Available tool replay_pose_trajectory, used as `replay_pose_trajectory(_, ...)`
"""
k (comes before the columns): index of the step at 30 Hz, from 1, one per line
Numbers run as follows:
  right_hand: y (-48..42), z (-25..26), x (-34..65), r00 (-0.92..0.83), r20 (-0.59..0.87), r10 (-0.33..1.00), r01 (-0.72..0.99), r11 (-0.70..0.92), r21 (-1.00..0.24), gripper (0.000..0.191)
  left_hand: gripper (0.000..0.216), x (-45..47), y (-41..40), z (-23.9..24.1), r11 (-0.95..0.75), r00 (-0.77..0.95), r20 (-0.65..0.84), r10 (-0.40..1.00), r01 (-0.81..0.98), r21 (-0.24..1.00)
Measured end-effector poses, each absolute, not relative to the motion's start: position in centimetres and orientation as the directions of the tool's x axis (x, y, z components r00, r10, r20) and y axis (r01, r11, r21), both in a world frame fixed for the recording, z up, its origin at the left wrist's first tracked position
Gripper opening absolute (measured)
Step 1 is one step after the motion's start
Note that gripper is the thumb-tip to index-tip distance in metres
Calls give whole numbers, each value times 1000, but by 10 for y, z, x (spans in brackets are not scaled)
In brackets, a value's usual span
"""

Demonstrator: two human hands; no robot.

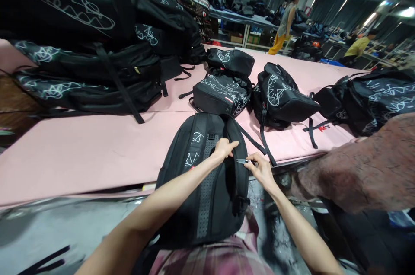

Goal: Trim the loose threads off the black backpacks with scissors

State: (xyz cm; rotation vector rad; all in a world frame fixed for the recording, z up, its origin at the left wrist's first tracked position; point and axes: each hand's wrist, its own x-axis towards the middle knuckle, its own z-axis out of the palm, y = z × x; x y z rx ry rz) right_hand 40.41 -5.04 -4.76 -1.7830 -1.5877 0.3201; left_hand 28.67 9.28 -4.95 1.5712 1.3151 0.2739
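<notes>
Black backpack (207, 180) back-side up, hanging over pink table (81, 154) edge toward the person; white scribble print, grey perforated centre strip. Left hand (223, 148) pinches its shoulder strap. Right hand (262, 170) fingers closed on small metal snips (242, 161).

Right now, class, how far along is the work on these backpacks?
Done: cannot tell; a stack sits at left. In hand: left hand pinches the backpack, right hand brings a small blade to it. Left: loose backpacks wait on the pink table.
</notes>
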Motion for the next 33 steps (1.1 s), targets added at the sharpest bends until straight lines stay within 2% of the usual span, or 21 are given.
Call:
replay_pose_trajectory(2,-50,-50,404,206,275,939,761,23,-648,9,32,286,93,-51,129,375,-417,828,596,792)
replay_pose_trajectory(7,-51,-42,408,74,340,938,828,132,-546,8,33,286,91,-54,132,388,-425,818,592,795)
replay_pose_trajectory(12,-49,-40,412,52,332,942,807,156,-569,8,32,286,90,-54,127,395,-424,815,592,796)
replay_pose_trajectory(16,-49,-45,406,89,328,941,823,117,-557,10,32,285,90,-55,123,388,-414,823,590,798)
replay_pose_trajectory(21,-55,-49,395,159,339,927,885,17,-464,14,32,285,91,-59,127,384,-413,826,587,800)
replay_pose_trajectory(27,-57,-45,399,144,272,951,841,27,-540,11,33,286,90,-64,134,400,-425,812,580,803)
replay_pose_trajectory(33,-59,-38,400,105,294,950,892,41,-450,11,33,286,89,-64,139,399,-428,811,579,803)
